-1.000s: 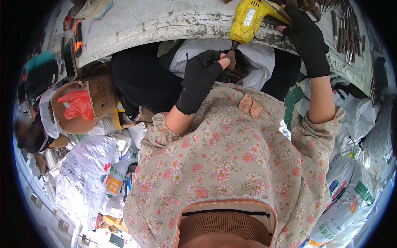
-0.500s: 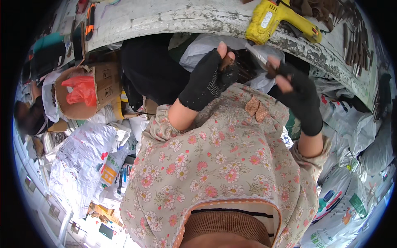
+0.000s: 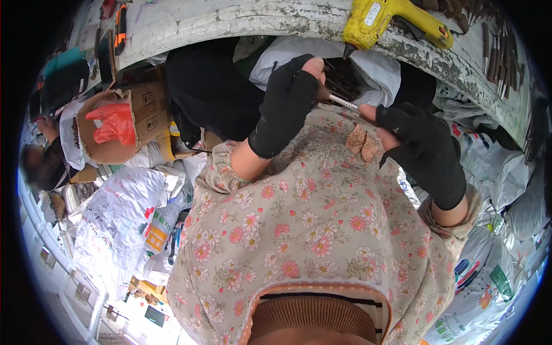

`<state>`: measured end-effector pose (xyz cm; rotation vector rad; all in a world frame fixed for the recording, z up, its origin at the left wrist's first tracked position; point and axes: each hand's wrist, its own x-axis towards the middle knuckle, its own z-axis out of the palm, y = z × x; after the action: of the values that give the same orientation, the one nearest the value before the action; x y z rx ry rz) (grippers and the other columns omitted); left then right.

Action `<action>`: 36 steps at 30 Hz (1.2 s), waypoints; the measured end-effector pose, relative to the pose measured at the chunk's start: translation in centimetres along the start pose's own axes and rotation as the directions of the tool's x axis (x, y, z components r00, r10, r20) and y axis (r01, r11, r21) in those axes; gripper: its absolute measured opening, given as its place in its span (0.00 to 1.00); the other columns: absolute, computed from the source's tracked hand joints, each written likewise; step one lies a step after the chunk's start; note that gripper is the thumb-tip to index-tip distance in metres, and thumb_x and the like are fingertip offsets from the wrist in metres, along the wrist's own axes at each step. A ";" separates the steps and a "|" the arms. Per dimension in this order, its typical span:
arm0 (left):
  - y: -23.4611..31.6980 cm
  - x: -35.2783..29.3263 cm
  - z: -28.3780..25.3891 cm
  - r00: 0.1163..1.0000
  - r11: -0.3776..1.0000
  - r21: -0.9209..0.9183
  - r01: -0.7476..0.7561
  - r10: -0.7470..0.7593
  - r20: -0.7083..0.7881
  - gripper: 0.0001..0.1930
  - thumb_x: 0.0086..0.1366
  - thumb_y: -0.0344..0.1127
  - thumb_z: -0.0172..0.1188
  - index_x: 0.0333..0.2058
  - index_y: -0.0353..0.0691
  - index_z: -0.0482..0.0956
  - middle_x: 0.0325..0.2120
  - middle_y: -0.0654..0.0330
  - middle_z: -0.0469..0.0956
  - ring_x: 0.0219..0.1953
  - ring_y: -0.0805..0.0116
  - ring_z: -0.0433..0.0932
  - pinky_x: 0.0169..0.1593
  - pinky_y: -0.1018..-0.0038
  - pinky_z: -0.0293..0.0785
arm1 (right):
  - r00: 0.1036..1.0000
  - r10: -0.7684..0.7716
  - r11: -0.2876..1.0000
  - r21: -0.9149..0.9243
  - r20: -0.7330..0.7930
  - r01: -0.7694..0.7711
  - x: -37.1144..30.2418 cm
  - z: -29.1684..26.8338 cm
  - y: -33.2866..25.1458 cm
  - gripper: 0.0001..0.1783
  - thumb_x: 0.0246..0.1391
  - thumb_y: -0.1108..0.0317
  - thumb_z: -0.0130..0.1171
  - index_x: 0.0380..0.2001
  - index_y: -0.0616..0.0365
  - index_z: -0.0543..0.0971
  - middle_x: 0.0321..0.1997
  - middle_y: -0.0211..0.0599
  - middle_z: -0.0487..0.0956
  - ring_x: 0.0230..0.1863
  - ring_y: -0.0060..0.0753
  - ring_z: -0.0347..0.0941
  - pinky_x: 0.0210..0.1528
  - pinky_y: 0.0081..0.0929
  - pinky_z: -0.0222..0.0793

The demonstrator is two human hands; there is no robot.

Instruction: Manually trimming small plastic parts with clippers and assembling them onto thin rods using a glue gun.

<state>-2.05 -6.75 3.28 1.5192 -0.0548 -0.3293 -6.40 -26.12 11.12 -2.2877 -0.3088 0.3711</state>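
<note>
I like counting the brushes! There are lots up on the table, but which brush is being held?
The brush pinched between the left hand and right hand, just above the flowered apron. The other brush handles lie untouched on the grey table.

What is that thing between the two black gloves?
In the head view, a thin brush-like tool with a metal ferrule spans from the left hand to the right hand.
</note>
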 end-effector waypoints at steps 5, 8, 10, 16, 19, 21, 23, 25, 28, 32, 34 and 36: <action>-0.2 -0.5 -0.3 0.986 0.976 0.148 -0.156 0.146 0.080 0.09 0.62 0.33 0.50 0.33 0.32 0.71 0.20 0.64 0.69 0.21 0.77 0.66 0.24 0.76 0.63 | 0.993 -0.115 0.993 -0.007 -0.041 0.115 0.5 0.7 0.4 0.19 0.45 0.73 0.58 0.44 0.50 0.76 0.18 0.35 0.71 0.18 0.29 0.67 0.21 0.25 0.62; 0.2 -0.4 -0.5 0.973 0.971 -0.068 0.229 -0.227 0.048 0.05 0.59 0.29 0.54 0.32 0.34 0.74 0.22 0.63 0.69 0.23 0.76 0.65 0.27 0.77 0.63 | 0.998 -0.057 0.986 0.153 -0.032 0.061 0.6 1.9 1.7 0.19 0.45 0.72 0.59 0.45 0.51 0.76 0.21 0.35 0.75 0.19 0.26 0.70 0.22 0.22 0.64; -1.4 -0.3 -1.2 0.985 0.999 0.038 -0.024 0.018 0.172 0.05 0.56 0.32 0.58 0.30 0.38 0.75 0.26 0.64 0.74 0.28 0.74 0.71 0.29 0.79 0.65 | 0.989 0.120 0.889 0.435 0.083 -0.144 0.4 2.4 2.6 0.19 0.45 0.72 0.59 0.44 0.52 0.75 0.25 0.35 0.76 0.23 0.25 0.72 0.25 0.21 0.66; -1.9 -1.0 -3.3 0.810 0.426 0.703 -0.569 0.439 0.390 0.11 0.42 0.31 0.67 0.27 0.43 0.77 0.31 0.61 0.73 0.33 0.60 0.72 0.35 0.72 0.68 | 0.998 0.061 0.838 0.542 0.017 -0.061 1.0 7.5 5.9 0.18 0.46 0.71 0.59 0.44 0.55 0.75 0.35 0.34 0.78 0.35 0.27 0.74 0.33 0.23 0.68; -2.1 -1.3 -3.4 0.727 0.403 0.674 -0.619 0.618 0.299 0.11 0.42 0.36 0.67 0.25 0.44 0.76 0.30 0.60 0.73 0.32 0.63 0.72 0.32 0.70 0.67 | 1.000 0.015 0.905 0.425 0.001 -0.014 1.8 9.9 8.0 0.18 0.47 0.72 0.58 0.45 0.55 0.74 0.41 0.36 0.78 0.39 0.28 0.74 0.40 0.21 0.67; -0.4 -2.2 -3.6 0.729 0.506 0.595 -0.624 0.652 0.210 0.10 0.43 0.34 0.67 0.24 0.44 0.75 0.30 0.58 0.73 0.30 0.63 0.72 0.30 0.70 0.66 | 0.994 0.098 0.990 0.105 -0.048 -0.092 2.8 11.9 10.5 0.20 0.45 0.71 0.59 0.46 0.53 0.74 0.42 0.38 0.76 0.42 0.36 0.73 0.43 0.26 0.67; 2.2 -1.3 -5.7 0.586 0.557 0.188 -0.809 0.737 0.336 0.07 0.45 0.28 0.64 0.23 0.43 0.74 0.28 0.56 0.73 0.26 0.63 0.72 0.28 0.70 0.67 | 0.996 -0.036 0.998 -0.062 -0.079 0.031 4.1 13.3 13.0 0.22 0.43 0.70 0.60 0.46 0.52 0.74 0.43 0.38 0.76 0.44 0.39 0.71 0.45 0.29 0.66; 2.7 0.4 -9.0 0.220 0.479 -0.406 -0.779 0.814 0.538 0.06 0.48 0.25 0.61 0.23 0.41 0.73 0.27 0.55 0.73 0.25 0.63 0.72 0.27 0.71 0.67 | 0.982 -0.172 0.960 -0.235 -0.080 0.149 4.6 14.8 14.8 0.24 0.42 0.69 0.61 0.46 0.52 0.73 0.44 0.39 0.75 0.45 0.42 0.70 0.46 0.31 0.65; 3.7 0.8 -10.1 0.121 0.559 -0.530 -0.638 0.752 0.648 0.05 0.48 0.25 0.60 0.23 0.41 0.73 0.27 0.55 0.73 0.25 0.64 0.72 0.27 0.71 0.67 | 0.993 -0.105 0.927 -0.366 -0.051 0.079 5.2 15.6 15.1 0.26 0.39 0.68 0.62 0.46 0.51 0.73 0.45 0.40 0.74 0.46 0.43 0.68 0.48 0.34 0.63; 5.6 -1.2 -10.2 0.186 0.588 -0.445 -0.675 0.720 0.669 0.03 0.49 0.25 0.59 0.23 0.40 0.73 0.26 0.55 0.73 0.25 0.64 0.72 0.27 0.72 0.68 | 0.995 -0.097 0.972 -0.216 -0.028 0.089 6.8 16.2 13.0 0.26 0.39 0.66 0.62 0.46 0.53 0.72 0.44 0.42 0.74 0.46 0.44 0.68 0.49 0.33 0.63; 5.1 -1.4 -10.0 0.194 0.568 -0.448 -0.691 0.742 0.642 0.03 0.50 0.25 0.58 0.23 0.40 0.73 0.26 0.56 0.73 0.25 0.65 0.73 0.27 0.72 0.68 | 0.997 -0.082 0.973 -0.217 -0.012 0.077 6.6 17.0 13.6 0.26 0.39 0.66 0.62 0.46 0.54 0.72 0.45 0.43 0.73 0.48 0.44 0.68 0.50 0.33 0.63; 4.4 -1.9 -9.6 0.224 0.550 -0.424 -0.719 0.761 0.609 0.02 0.51 0.25 0.57 0.23 0.40 0.73 0.26 0.56 0.73 0.25 0.65 0.73 0.28 0.72 0.68 | 0.981 -0.169 0.975 -0.159 -0.090 0.153 6.1 18.2 14.2 0.26 0.39 0.65 0.62 0.46 0.55 0.72 0.49 0.45 0.71 0.51 0.45 0.65 0.52 0.34 0.61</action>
<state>-0.73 3.12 7.38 1.0185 -1.4367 -0.1304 -5.82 -21.34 -12.27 -2.3997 -0.4810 0.1498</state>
